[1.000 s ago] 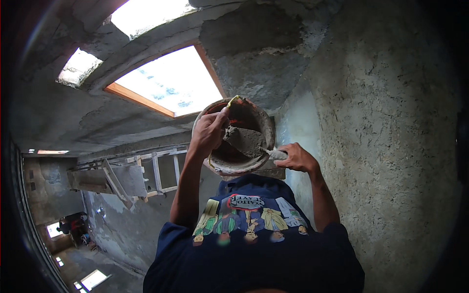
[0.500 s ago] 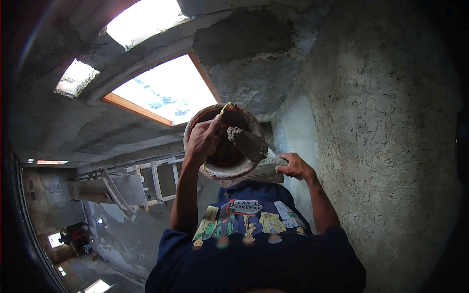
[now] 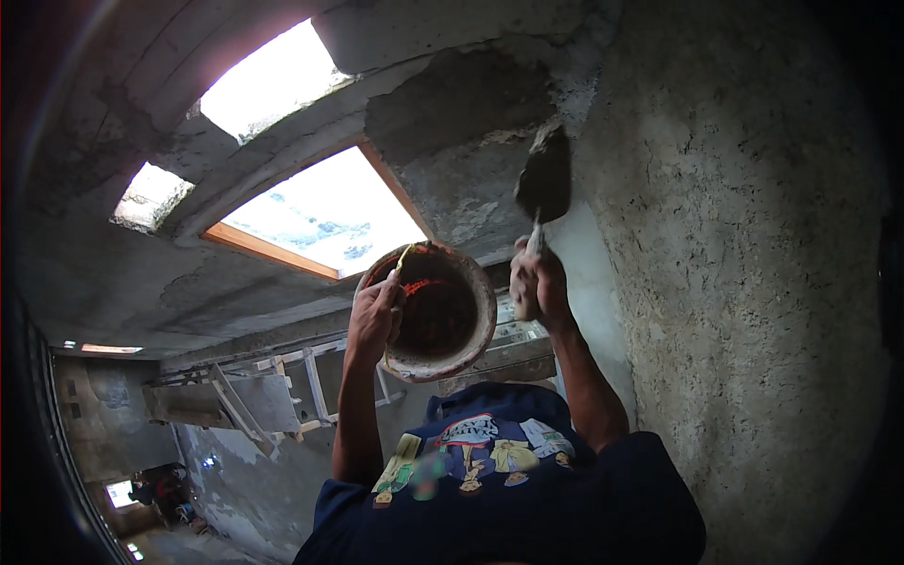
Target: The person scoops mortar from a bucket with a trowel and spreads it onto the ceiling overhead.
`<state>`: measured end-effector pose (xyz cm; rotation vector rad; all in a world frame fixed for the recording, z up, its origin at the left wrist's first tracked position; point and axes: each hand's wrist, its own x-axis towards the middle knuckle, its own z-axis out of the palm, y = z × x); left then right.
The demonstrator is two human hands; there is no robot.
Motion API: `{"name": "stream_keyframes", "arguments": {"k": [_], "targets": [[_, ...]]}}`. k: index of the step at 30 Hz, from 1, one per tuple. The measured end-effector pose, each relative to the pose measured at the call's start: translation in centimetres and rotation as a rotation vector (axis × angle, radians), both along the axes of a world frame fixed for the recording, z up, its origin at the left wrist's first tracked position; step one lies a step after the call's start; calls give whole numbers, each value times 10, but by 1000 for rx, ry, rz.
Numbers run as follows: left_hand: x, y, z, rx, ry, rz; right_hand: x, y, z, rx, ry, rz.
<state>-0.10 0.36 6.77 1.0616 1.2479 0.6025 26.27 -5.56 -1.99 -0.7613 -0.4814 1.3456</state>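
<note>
Mid-frame, I had the left hand (image 3: 375, 318) gripping the bucket (image 3: 486, 309), the right hand (image 3: 543, 285) raising the mason's trowel (image 3: 548, 179); apparently mid-transfer, it called next for steadiness.

You have the bucket (image 3: 487, 315) before you, the trowel (image 3: 548, 174) to its right, the window (image 3: 325, 212) beyond, leftward.

Dimly lit from the far left, blown out to white in the window (image 3: 320, 217); shadowed on the trowel (image 3: 548, 174); blurred over part of the shirt print (image 3: 471, 461); bent, blackened toward the edges.
</note>
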Motion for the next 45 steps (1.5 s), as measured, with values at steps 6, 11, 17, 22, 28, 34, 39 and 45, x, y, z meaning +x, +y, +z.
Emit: {"name": "stream_keyframes", "arguments": {"k": [6,11,17,22,28,34,39,45], "targets": [[-14,-1,0,-61,13,-10,12,72,38,121,116,-367],[-19,0,-4,-69,19,6,9,115,69,264,75,-734],[-34,-1,-5,-154,39,101,37,167,48,410,-494,-1351],[-39,-6,1,-127,51,159,57,195,-26,430,-759,-1492],[-41,-4,15,-159,87,240,-5,314,-152,-211,-1018,-909],[-37,-1,13,-123,94,250,-37,300,-218,-226,-819,-705],[-32,1,0,-162,52,255,0,252,-203,-191,-127,-323],[-23,7,-7,-123,116,233,36,228,-161,-351,189,-363]]}}
